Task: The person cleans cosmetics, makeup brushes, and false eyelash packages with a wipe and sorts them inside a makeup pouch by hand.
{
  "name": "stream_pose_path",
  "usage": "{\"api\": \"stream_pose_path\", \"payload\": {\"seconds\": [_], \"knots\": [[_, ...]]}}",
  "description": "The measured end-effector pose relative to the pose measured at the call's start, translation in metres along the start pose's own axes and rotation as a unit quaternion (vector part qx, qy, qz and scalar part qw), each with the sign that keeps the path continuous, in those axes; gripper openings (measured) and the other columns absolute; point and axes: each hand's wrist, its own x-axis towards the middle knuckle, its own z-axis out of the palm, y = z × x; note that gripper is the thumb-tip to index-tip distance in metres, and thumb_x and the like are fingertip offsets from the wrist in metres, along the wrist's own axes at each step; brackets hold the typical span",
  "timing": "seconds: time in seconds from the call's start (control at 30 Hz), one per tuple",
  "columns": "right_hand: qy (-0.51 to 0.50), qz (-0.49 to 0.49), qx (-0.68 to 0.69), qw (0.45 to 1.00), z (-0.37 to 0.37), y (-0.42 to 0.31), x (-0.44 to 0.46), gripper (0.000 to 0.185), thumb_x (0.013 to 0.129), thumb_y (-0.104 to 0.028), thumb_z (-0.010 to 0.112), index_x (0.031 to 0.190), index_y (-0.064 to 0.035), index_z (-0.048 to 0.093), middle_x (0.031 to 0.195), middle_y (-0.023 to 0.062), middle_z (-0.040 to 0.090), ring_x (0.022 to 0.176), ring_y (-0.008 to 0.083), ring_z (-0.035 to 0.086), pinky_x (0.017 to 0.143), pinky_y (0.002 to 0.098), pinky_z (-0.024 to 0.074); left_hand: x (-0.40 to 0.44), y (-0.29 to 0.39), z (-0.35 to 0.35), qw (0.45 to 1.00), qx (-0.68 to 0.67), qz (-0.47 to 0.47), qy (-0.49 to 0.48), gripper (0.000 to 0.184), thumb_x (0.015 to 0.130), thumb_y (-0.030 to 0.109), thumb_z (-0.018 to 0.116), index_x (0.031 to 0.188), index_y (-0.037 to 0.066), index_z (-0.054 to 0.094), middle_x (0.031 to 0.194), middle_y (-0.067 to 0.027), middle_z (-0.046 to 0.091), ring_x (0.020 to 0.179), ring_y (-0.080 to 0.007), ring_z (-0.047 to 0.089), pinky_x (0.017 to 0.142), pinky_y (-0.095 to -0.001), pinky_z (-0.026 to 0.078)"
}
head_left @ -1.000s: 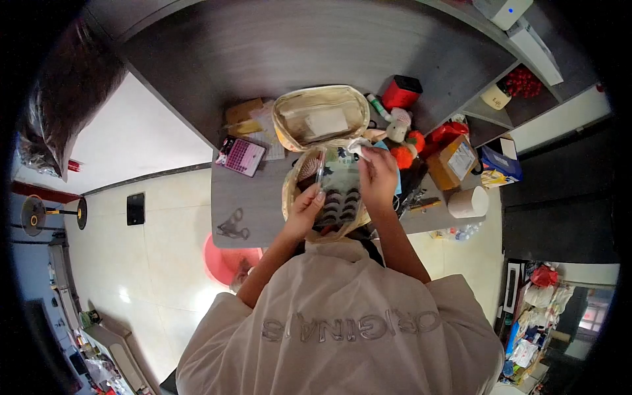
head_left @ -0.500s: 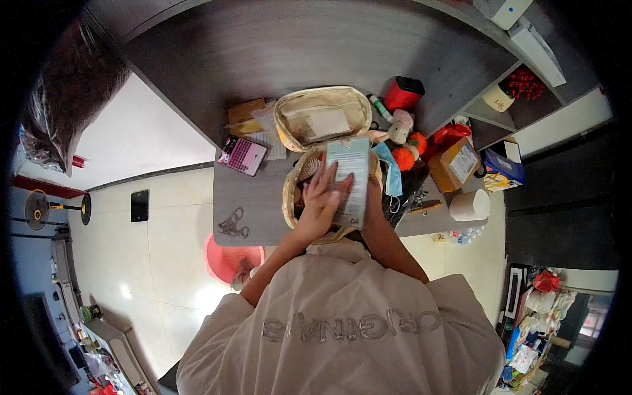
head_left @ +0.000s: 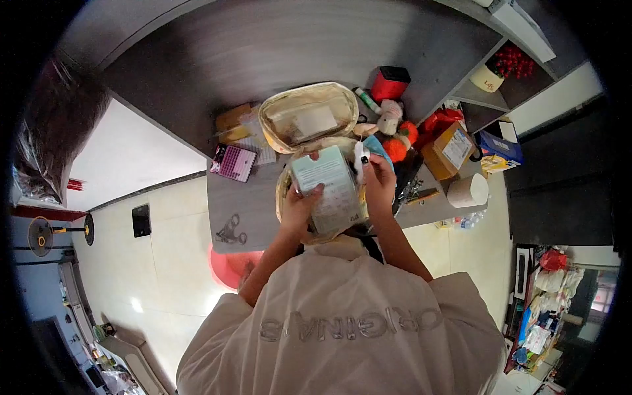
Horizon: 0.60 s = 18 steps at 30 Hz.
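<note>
A pale green and white box (head_left: pixel 332 187) is tilted over the open cream zip bag (head_left: pixel 282 197). My left hand (head_left: pixel 299 207) grips its left side, with the thumb across the front. On the bag's right side, my right hand (head_left: pixel 380 187) has its fingers closed on a small white object with a black part (head_left: pixel 360 157); its kind is unclear. A light blue face mask (head_left: pixel 377 146) lies partly behind that hand. The bag's lid (head_left: pixel 266 125) is raised toward the back panel. Most of the bag's contents are hidden beneath the box.
A pink calculator-like item (head_left: pixel 234 162) and scissors (head_left: pixel 230 230) lie to the left. Toward the right are a red and black box (head_left: pixel 390 83), plush toys (head_left: pixel 390 118), a cardboard box (head_left: pixel 453 151) and a white paper roll (head_left: pixel 468 191). A pink basin (head_left: pixel 227 266) stands below the desk.
The box has shifted left and tilted. My left hand has moved from its front to its left side. My right hand has come out from behind the box to the small white object.
</note>
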Motion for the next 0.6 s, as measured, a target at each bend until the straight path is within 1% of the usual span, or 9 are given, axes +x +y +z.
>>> {"api": "stream_pose_path", "payload": {"seconds": [0.03, 0.13, 0.17, 0.23, 0.33, 0.4, 0.43, 0.53, 0.6], "knots": [[-0.028, -0.122, -0.165, 0.978, -0.007, -0.001, 0.004, 0.019, 0.077, -0.001, 0.055, 0.096, -0.0026, 0.053, 0.084, 0.0049, 0.057, 0.075, 0.0129, 0.052, 0.067, 0.026, 0.0422, 0.001, 0.001, -0.002, 0.999, 0.041, 0.023, 0.026, 0.029, 0.078, 0.007, 0.058, 0.105, 0.002, 0.05, 0.098, -0.005, 0.056, 0.087, -0.0136, 0.052, 0.078, -0.0248, 0.041], [-0.122, -0.299, -0.418, 0.849, 0.001, -0.033, 0.005, 0.027, 0.071, 0.0, 0.058, 0.098, -0.0038, 0.054, 0.086, 0.0095, 0.056, 0.075, 0.0216, 0.053, 0.068, 0.0301, 0.042, 0.006, -0.006, -0.011, 0.995, 0.082, 0.049, -0.016, 0.029, 0.08, 0.008, 0.055, 0.108, 0.002, 0.048, 0.1, -0.0039, 0.056, 0.089, -0.0128, 0.051, 0.08, -0.0252, 0.04], [-0.131, -0.319, -0.396, 0.851, 0.007, -0.03, 0.006, 0.033, 0.066, 0.0, 0.06, 0.099, -0.0056, 0.055, 0.087, 0.0122, 0.055, 0.076, 0.0286, 0.052, 0.069, 0.0341, 0.0419, 0.005, -0.007, -0.01, 0.991, 0.108, 0.07, -0.042, 0.029, 0.081, 0.009, 0.054, 0.109, 0.002, 0.048, 0.1, -0.0036, 0.055, 0.089, -0.0125, 0.051, 0.08, -0.0254, 0.04], [-0.146, -0.327, -0.399, 0.845, 0.015, -0.02, 0.007, 0.032, 0.066, -0.001, 0.059, 0.098, -0.0065, 0.056, 0.087, 0.0109, 0.055, 0.077, 0.0282, 0.053, 0.07, 0.0347, 0.0422, 0.003, 0.001, -0.004, 0.976, 0.159, 0.118, -0.094, 0.029, 0.083, 0.013, 0.051, 0.11, 0.003, 0.048, 0.102, -0.003, 0.054, 0.09, -0.0119, 0.05, 0.08, -0.0257, 0.04], [-0.2, -0.31, -0.398, 0.84, 0.018, -0.013, 0.003, 0.028, 0.066, -0.003, 0.058, 0.094, -0.0076, 0.057, 0.089, 0.0086, 0.056, 0.081, 0.0271, 0.053, 0.071, 0.0359, 0.0426, 0.009, -0.001, -0.012, 0.988, 0.137, 0.071, -0.018, 0.029, 0.086, 0.017, 0.047, 0.11, 0.002, 0.048, 0.101, -0.0036, 0.054, 0.089, -0.0118, 0.05, 0.078, -0.0259, 0.04], [-0.27, -0.295, -0.384, 0.832, 0.018, -0.006, -0.001, 0.028, 0.065, -0.007, 0.057, 0.093, -0.0094, 0.057, 0.091, 0.0069, 0.056, 0.082, 0.0257, 0.054, 0.073, 0.0366, 0.0424, 0.008, 0.006, -0.013, 0.996, 0.049, 0.043, 0.062, 0.028, 0.086, 0.018, 0.045, 0.109, 0.001, 0.048, 0.099, -0.0045, 0.054, 0.087, -0.0125, 0.05, 0.076, -0.0259, 0.04], [-0.304, -0.306, -0.403, 0.807, 0.019, -0.012, -0.006, 0.024, 0.066, -0.01, 0.055, 0.09, -0.0101, 0.057, 0.092, 0.0055, 0.056, 0.084, 0.0239, 0.053, 0.074, 0.0361, 0.0417, 0.008, 0.009, -0.012, 0.995, 0.004, 0.029, 0.1, 0.028, 0.087, 0.019, 0.045, 0.108, 0.001, 0.048, 0.098, -0.0049, 0.055, 0.086, -0.0128, 0.051, 0.075, -0.026, 0.041], [-0.388, -0.294, -0.398, 0.778, 0.014, -0.013, -0.02, 0.021, 0.069, -0.013, 0.052, 0.089, -0.0113, 0.057, 0.089, 0.0039, 0.055, 0.084, 0.0222, 0.053, 0.075, 0.0363, 0.0401, 0.013, 0.015, -0.021, 0.991, 0.006, 0.091, 0.102, 0.029, 0.086, 0.019, 0.045, 0.107, 0.0, 0.045, 0.096, -0.0073, 0.053, 0.083, -0.0164, 0.052, 0.073, -0.0273, 0.042], [-0.418, -0.303, -0.4, 0.757, 0.009, -0.013, -0.027, 0.02, 0.07, -0.013, 0.049, 0.089, -0.0115, 0.056, 0.087, 0.0036, 0.054, 0.084, 0.022, 0.052, 0.076, 0.0366, 0.0391, 0.016, 0.019, -0.022, 0.991, -0.048, 0.101, 0.08, 0.027, 0.086, 0.018, 0.045, 0.106, 0.0, 0.047, 0.095, -0.0067, 0.054, 0.083, -0.0149, 0.052, 0.071, -0.0261, 0.042]]}}
